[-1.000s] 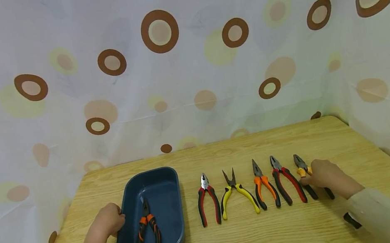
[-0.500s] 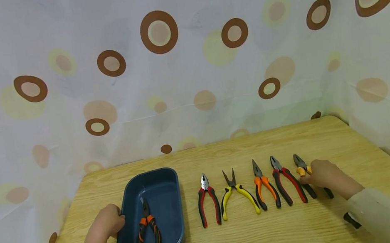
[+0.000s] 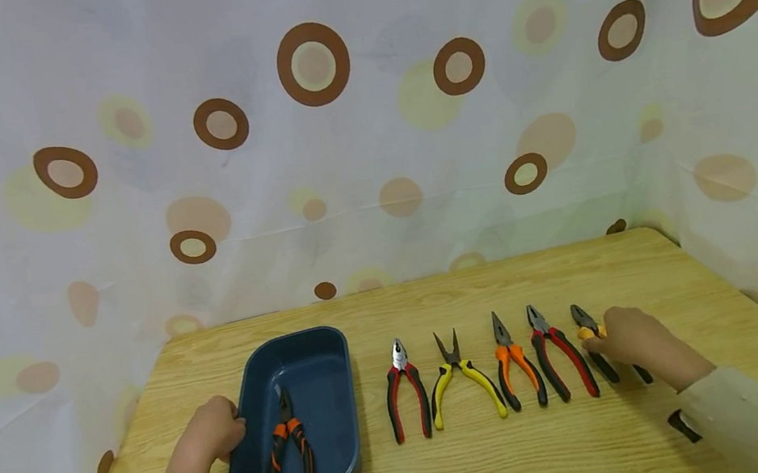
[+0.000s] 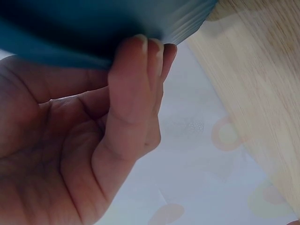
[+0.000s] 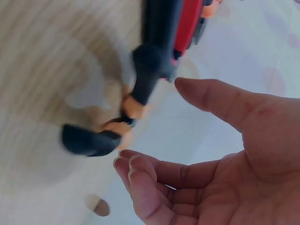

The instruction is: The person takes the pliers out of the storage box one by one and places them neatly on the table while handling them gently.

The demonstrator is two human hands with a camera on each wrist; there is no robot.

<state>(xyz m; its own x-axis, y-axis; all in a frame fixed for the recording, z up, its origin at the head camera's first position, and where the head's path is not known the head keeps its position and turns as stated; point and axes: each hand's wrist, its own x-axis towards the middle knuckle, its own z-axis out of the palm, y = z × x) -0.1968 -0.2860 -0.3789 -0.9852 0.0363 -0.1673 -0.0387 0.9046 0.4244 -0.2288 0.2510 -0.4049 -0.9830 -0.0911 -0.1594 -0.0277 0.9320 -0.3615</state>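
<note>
My left hand (image 3: 206,434) holds the left wall of a dark blue tray (image 3: 327,408); in the left wrist view its fingertips (image 4: 136,51) press on the tray's outside. Inside the tray lie orange-and-black long-nose pliers (image 3: 278,431). At the right end of a row of pliers, my right hand (image 3: 637,341) is at the handles of yellow-orange and black pliers (image 3: 587,333). The right wrist view shows its thumb and fingers spread apart near these pliers' blurred handles (image 5: 133,108), with a gap between. The head view hides part of the handles behind the hand.
To the left in the row are red-and-black pliers (image 3: 543,363), orange long-nose pliers (image 3: 503,357), yellow long-nose pliers (image 3: 442,382) and more red-and-black combination pliers (image 3: 393,390). They lie on a wooden table (image 3: 494,464). A patterned cloth (image 3: 365,140) hangs behind and at the sides.
The whole head view has shifted slightly. Both hands stay almost in place, the left at the tray and the right at the yellow-orange pliers, whose handles have moved very slightly.
</note>
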